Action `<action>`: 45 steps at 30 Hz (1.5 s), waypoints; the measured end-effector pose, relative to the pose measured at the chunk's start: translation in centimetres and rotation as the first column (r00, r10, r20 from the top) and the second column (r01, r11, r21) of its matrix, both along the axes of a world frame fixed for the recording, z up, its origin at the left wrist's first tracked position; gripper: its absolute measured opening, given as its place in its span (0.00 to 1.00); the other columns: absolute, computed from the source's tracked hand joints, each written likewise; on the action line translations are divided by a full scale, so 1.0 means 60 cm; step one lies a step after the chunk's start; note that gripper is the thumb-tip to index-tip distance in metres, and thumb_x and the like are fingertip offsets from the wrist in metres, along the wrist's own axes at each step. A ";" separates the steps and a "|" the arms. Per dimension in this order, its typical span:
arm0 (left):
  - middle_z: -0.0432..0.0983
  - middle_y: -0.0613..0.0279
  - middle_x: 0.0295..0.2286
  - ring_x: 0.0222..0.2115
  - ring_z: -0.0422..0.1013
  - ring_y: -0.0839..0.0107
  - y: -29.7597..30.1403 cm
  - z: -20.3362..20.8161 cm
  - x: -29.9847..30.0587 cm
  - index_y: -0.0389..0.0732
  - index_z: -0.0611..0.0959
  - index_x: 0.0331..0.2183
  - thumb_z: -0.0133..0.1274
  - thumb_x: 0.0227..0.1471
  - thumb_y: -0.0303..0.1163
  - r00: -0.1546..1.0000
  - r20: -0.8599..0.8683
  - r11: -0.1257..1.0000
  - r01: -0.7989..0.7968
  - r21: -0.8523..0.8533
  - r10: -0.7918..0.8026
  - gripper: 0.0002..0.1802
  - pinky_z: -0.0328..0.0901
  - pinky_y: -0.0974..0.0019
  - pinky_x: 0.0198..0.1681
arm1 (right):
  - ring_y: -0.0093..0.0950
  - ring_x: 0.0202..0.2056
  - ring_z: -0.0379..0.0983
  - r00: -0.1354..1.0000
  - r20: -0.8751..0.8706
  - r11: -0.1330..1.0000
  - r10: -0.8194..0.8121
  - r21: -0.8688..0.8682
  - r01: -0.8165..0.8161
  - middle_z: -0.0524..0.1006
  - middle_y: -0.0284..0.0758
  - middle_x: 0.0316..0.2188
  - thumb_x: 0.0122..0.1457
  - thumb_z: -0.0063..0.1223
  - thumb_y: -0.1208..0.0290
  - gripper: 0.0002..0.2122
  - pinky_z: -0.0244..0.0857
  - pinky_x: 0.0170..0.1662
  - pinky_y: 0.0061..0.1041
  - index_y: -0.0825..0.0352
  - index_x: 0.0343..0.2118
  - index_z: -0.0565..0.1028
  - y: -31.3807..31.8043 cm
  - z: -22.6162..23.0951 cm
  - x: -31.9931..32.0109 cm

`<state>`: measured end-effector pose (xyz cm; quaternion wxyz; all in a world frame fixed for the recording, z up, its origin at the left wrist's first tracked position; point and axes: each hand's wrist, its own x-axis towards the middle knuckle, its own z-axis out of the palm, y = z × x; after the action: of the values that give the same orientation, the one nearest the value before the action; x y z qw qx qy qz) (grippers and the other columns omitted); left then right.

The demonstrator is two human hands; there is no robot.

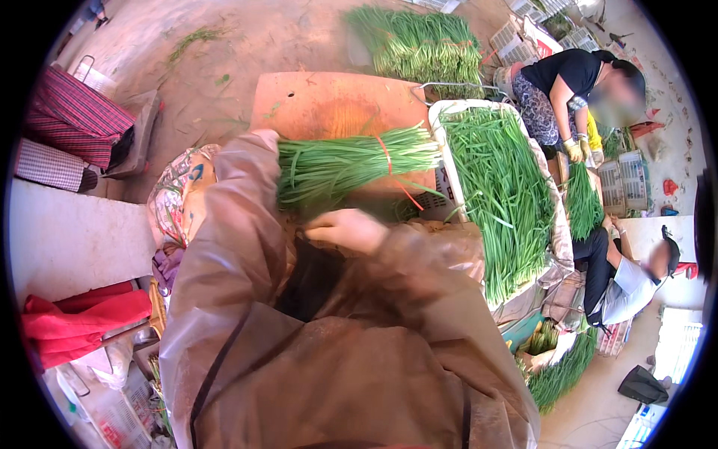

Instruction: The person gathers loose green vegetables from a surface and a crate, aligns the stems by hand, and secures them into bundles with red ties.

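A bundle of long green chives (351, 166) lies crosswise on an orange-brown board (321, 97), with a red tie round it towards its right, paler end. My left hand (265, 137) is at the bundle's leafy left end, touching it; its fingers are mostly hidden, so its grip does not show. Nearer my body, below the bundle, my right hand (350, 230) has its fingers pressed together and pointing left. Whatever it may hold cannot be made out. Loose brown plastic sleeves cover both arms.
A lined crate (441, 135) full of chives stands right of the board. More bundles (426, 49) are stacked beyond it. On the right, one person (568, 90) in yellow gloves handles chives and another person (628, 284) sits. Red cloth (82, 318) lies at left.
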<state>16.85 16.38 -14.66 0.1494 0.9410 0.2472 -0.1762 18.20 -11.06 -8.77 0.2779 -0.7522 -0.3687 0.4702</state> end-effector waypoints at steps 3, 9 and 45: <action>0.76 0.52 0.38 0.39 0.73 0.53 0.065 0.035 -0.027 0.50 0.78 0.45 0.51 0.46 0.27 0.926 0.347 0.976 -0.193 0.098 0.148 0.21 0.67 0.57 0.42 | 0.33 0.35 0.74 0.952 0.023 0.851 -0.306 0.455 0.263 0.78 0.35 0.33 0.57 0.47 0.71 0.07 0.68 0.38 0.29 0.60 0.32 0.79 -0.126 0.047 0.060; 0.74 0.56 0.45 0.47 0.68 0.60 -0.094 0.149 0.036 0.43 0.76 0.48 0.57 0.44 0.28 0.178 0.983 0.998 -0.032 0.053 -0.046 0.25 0.60 0.62 0.54 | 0.40 0.36 0.73 0.530 0.773 0.846 -0.349 0.016 0.533 0.77 0.44 0.31 0.54 0.51 0.48 0.21 0.67 0.41 0.35 0.65 0.37 0.78 -0.182 -0.080 0.179; 0.77 0.61 0.31 0.33 0.73 0.70 -0.285 0.100 0.133 0.35 0.74 0.44 0.67 0.29 0.24 0.458 0.603 0.420 0.443 -0.792 0.653 0.35 0.68 0.66 0.37 | 0.12 0.26 0.67 0.468 -0.280 0.305 -0.838 0.471 0.828 0.78 0.33 0.34 0.60 0.49 0.67 0.11 0.60 0.30 0.11 0.70 0.39 0.76 -0.325 0.100 0.183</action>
<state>24.83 -0.71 -8.64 0.7420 0.6197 0.0681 0.2465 29.18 -30.58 -2.79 0.6786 -0.7224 -0.0469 0.1244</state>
